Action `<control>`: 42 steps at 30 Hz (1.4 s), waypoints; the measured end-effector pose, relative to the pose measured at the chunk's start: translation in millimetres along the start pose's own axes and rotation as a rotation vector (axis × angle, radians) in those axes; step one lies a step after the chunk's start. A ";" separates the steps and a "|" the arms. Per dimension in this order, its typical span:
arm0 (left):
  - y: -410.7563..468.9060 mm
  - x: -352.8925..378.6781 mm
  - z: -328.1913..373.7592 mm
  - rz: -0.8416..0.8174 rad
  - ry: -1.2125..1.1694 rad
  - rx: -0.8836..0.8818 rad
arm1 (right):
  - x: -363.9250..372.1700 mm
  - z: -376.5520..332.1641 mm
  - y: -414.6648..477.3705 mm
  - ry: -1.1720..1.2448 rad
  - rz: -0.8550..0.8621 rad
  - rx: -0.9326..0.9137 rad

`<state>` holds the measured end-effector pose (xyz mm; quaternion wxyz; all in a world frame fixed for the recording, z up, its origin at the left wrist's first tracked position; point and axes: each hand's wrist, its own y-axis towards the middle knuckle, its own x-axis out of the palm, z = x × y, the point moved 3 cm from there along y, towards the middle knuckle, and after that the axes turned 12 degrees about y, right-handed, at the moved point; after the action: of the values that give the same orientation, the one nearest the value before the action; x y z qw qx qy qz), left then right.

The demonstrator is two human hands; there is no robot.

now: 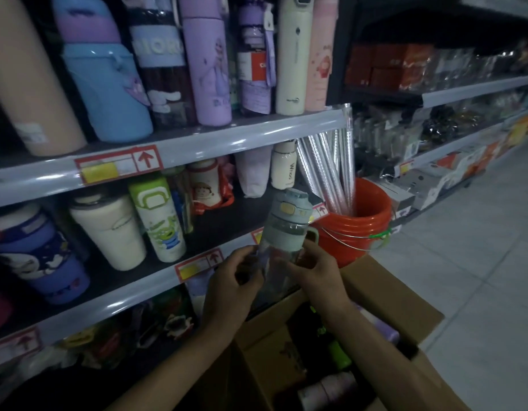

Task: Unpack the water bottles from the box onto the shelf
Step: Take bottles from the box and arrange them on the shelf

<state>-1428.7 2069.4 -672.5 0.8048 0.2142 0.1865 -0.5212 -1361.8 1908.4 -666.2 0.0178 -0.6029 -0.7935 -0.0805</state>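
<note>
A clear water bottle [282, 232] with a grey-green lid and band stands upright in the air between my hands, above the open cardboard box [384, 295]. My left hand [233, 286] pinches its lower part from the left, where a thin clear wrapper seems to cover it. My right hand [317, 272] grips the lower part from the right. Inside the box lie more bottles, a green one [338, 355] and a pale pink one [328, 391]. The middle shelf [156, 289], just left of the held bottle, carries several bottles and cups.
The upper shelf [197, 143] is packed with tall bottles. An orange bucket [353, 229] holding shiny wrapped rolls stands on the floor right behind the box. More shelves with boxed goods run along the right, beside a pale tiled aisle floor [479, 232].
</note>
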 end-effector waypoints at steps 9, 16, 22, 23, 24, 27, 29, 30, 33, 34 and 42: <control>44.0 -22.0 -5.9 0.123 -0.041 -0.118 | 44.9 -0.3 60.5 -0.159 -0.126 -0.201; 71.9 -35.8 -11.9 0.191 -0.103 -0.173 | 77.8 11.6 112.9 -0.182 -0.171 -0.282; 101.5 -34.1 -26.8 0.132 -0.134 -0.245 | 98.9 26.7 147.1 -0.087 -0.174 -0.238; 105.0 -36.2 -25.3 0.113 -0.150 -0.254 | 100.6 29.3 151.2 -0.053 -0.161 -0.220; 108.7 -38.6 -23.7 0.103 -0.167 -0.254 | 102.4 32.1 155.9 -0.033 -0.147 -0.208; 121.0 -41.6 -22.5 0.088 -0.174 -0.256 | 107.7 35.1 168.0 -0.009 -0.117 -0.195; 129.7 -40.9 -26.2 0.088 -0.181 -0.263 | 112.1 32.5 175.2 -0.021 -0.115 -0.204; 132.4 -40.6 -26.8 0.086 -0.190 -0.276 | 114.2 32.0 179.1 -0.037 -0.116 -0.207; 141.9 -36.5 -33.6 0.083 -0.206 -0.313 | 120.5 33.0 188.3 -0.100 -0.128 -0.217; 145.2 -35.3 -35.8 0.082 -0.205 -0.320 | 121.9 34.5 191.0 -0.122 -0.131 -0.223; 152.6 -28.2 -46.6 0.064 -0.146 -0.335 | 126.7 44.1 201.4 -0.189 -0.135 -0.237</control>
<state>-1303.0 2171.6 -673.8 0.8568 0.0447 0.2050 -0.4710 -1199.9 2088.2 -672.5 -0.1337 -0.5509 -0.8153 -0.1176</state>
